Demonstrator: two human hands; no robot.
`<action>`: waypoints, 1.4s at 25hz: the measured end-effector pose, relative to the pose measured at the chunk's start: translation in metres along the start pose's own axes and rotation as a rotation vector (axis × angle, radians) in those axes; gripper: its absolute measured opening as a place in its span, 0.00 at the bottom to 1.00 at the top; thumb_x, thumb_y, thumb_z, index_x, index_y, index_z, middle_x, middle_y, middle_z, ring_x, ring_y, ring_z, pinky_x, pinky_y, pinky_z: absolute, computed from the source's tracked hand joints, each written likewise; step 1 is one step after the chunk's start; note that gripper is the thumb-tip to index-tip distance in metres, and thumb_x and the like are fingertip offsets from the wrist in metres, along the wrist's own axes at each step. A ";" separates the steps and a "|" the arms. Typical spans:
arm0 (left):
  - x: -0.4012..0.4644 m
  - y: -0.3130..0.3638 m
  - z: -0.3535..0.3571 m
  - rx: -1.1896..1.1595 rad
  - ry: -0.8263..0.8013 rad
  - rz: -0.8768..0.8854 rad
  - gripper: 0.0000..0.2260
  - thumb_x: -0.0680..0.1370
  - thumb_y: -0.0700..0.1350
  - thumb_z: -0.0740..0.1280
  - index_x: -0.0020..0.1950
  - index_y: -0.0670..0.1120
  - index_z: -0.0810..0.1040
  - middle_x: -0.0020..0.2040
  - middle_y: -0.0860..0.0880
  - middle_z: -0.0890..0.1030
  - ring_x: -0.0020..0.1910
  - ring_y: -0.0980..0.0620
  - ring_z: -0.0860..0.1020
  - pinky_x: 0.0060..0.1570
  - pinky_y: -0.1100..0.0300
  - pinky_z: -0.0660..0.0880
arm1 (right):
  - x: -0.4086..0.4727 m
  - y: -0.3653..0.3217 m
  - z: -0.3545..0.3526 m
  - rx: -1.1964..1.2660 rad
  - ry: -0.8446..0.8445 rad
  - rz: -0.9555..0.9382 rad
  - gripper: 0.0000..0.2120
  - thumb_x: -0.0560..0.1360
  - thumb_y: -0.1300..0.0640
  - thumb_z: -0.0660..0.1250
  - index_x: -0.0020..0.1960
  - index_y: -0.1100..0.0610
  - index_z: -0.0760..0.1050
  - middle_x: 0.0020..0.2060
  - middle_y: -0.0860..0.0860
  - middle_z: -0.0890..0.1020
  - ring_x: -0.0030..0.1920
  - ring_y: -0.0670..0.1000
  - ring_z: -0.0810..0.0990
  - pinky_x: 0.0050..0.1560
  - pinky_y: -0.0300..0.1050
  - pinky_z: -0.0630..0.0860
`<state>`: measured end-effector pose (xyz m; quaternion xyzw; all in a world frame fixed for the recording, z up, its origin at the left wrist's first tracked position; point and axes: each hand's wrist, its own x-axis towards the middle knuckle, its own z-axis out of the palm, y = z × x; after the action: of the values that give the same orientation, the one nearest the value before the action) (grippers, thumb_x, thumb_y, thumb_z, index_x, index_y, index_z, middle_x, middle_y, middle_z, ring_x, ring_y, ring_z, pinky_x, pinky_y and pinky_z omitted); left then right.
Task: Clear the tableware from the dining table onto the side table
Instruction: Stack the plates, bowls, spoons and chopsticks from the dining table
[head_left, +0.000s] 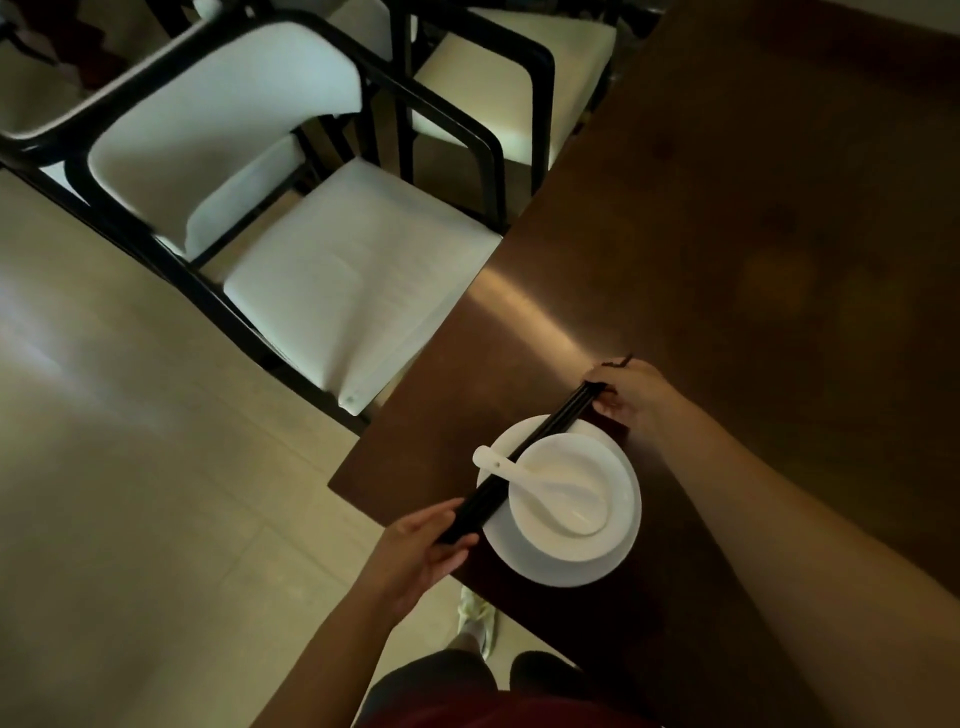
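Note:
A white plate sits near the corner of the dark wooden dining table. On it stands a white bowl with a white ceramic spoon lying in it, handle over the rim. A pair of black chopsticks lies slanted across the plate and the spoon's handle. My left hand grips the thick near end of the chopsticks off the table's edge. My right hand pinches their thin far end just beyond the plate.
A white-cushioned chair with a black frame stands at the table's left side, with more chairs behind it. Beige floor tiles spread to the left. My shoe shows below the table corner.

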<state>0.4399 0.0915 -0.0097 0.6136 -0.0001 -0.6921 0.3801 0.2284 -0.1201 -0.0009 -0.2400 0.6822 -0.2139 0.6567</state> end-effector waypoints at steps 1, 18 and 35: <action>0.000 0.000 0.001 0.010 -0.002 0.006 0.09 0.78 0.38 0.61 0.54 0.43 0.79 0.49 0.40 0.83 0.44 0.47 0.84 0.38 0.60 0.80 | 0.001 0.000 0.000 0.024 -0.004 -0.020 0.10 0.72 0.70 0.66 0.41 0.57 0.70 0.37 0.56 0.78 0.38 0.51 0.78 0.33 0.41 0.75; -0.003 0.000 0.016 0.222 0.013 0.120 0.09 0.78 0.37 0.61 0.56 0.37 0.77 0.53 0.42 0.79 0.50 0.47 0.79 0.55 0.51 0.74 | -0.006 0.015 -0.008 -0.051 0.032 -0.147 0.14 0.75 0.66 0.64 0.60 0.62 0.71 0.53 0.61 0.78 0.46 0.56 0.80 0.49 0.48 0.77; 0.057 0.107 0.079 1.262 -0.292 0.229 0.13 0.78 0.40 0.61 0.62 0.41 0.75 0.54 0.43 0.79 0.48 0.48 0.79 0.40 0.61 0.77 | -0.101 0.157 -0.047 -0.230 0.169 -0.053 0.20 0.77 0.56 0.63 0.68 0.54 0.65 0.47 0.50 0.79 0.41 0.50 0.83 0.38 0.41 0.80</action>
<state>0.4315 -0.0512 0.0114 0.6146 -0.5228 -0.5905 0.0148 0.1759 0.0647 -0.0140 -0.3128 0.7483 -0.1710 0.5594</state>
